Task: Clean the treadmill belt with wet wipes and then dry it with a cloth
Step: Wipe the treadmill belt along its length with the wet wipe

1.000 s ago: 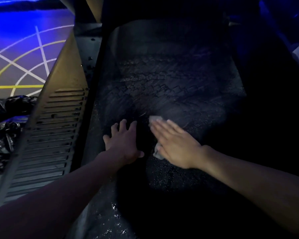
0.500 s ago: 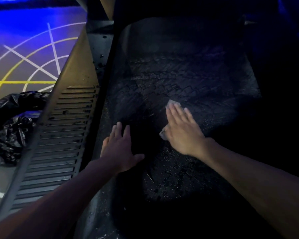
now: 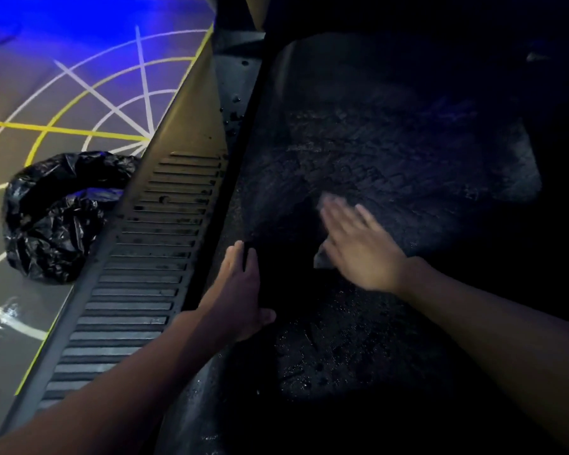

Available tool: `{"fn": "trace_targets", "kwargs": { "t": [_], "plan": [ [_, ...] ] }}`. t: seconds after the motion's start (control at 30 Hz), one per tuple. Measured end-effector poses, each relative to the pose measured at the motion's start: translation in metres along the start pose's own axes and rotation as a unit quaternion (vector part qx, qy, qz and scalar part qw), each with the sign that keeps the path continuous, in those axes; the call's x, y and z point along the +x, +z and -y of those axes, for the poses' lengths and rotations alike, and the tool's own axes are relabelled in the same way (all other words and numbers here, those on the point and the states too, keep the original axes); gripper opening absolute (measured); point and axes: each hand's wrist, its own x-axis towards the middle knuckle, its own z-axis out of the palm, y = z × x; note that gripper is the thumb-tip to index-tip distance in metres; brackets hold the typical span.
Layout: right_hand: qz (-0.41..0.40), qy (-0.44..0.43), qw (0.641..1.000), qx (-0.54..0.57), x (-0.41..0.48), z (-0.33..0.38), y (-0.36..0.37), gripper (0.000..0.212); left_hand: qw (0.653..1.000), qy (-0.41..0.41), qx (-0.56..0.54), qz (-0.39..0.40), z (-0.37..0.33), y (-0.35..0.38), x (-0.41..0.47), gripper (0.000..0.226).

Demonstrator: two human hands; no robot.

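The right hand (image 3: pixel 362 249), fingers straight, presses a wet wipe (image 3: pixel 322 257) flat against the treadmill belt (image 3: pixel 391 152). Beside it, the left hand (image 3: pixel 240 290) rests open on the belt's edge.

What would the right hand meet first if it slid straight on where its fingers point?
The right hand points up-left across the belt; nothing lies there until, probably, the side rail. Blur makes the line uncertain.
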Motion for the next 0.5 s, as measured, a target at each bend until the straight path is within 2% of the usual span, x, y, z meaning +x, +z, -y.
{"fn": "trace_targets", "kwargs": {
  "t": [0.03,0.07,0.17,0.2,0.23,0.3,0.33,0.37,0.47,0.5],
  "plan": [
    [0.001,0.035,0.999,0.011,0.005,0.002,-0.002,0.076,1.000,0.004,0.010,0.027,0.002,0.001,-0.003,0.127],
    [0.006,0.030,0.999,0.010,0.007,0.009,-0.001,0.074,0.999,0.009,0.019,0.044,0.004,0.002,-0.004,0.131],
    [0.016,-0.115,0.993,-0.023,0.003,0.028,0.007,0.072,0.999,0.010,0.020,0.038,0.009,0.006,-0.006,0.133],
    [0.011,-0.139,0.990,-0.036,0.003,0.026,0.006,0.072,0.999,0.012,0.019,0.029,0.010,0.007,-0.006,0.132],
    [-0.001,-0.123,0.992,-0.038,0.008,0.020,0.006,0.072,0.999,0.016,0.019,0.020,0.011,0.009,-0.006,0.132],
    [-0.014,-0.013,1.000,-0.011,0.019,0.018,0.000,0.075,1.000,0.021,0.015,0.008,0.012,0.011,-0.007,0.132],
    [-0.012,0.016,1.000,-0.010,0.022,0.024,0.001,0.074,1.000,0.022,0.013,0.003,0.014,0.012,-0.007,0.131],
    [-0.010,-0.002,1.000,-0.020,0.024,0.033,0.003,0.073,1.000,0.024,0.014,0.001,0.014,0.012,-0.008,0.131],
    [0.012,-0.138,0.989,-0.057,0.021,0.047,0.008,0.076,0.999,0.023,0.025,-0.003,0.014,0.011,-0.009,0.130],
    [0.009,-0.135,0.989,-0.065,0.025,0.042,0.006,0.077,0.999,0.021,0.033,-0.007,0.013,0.011,-0.009,0.130]
  ]
}}
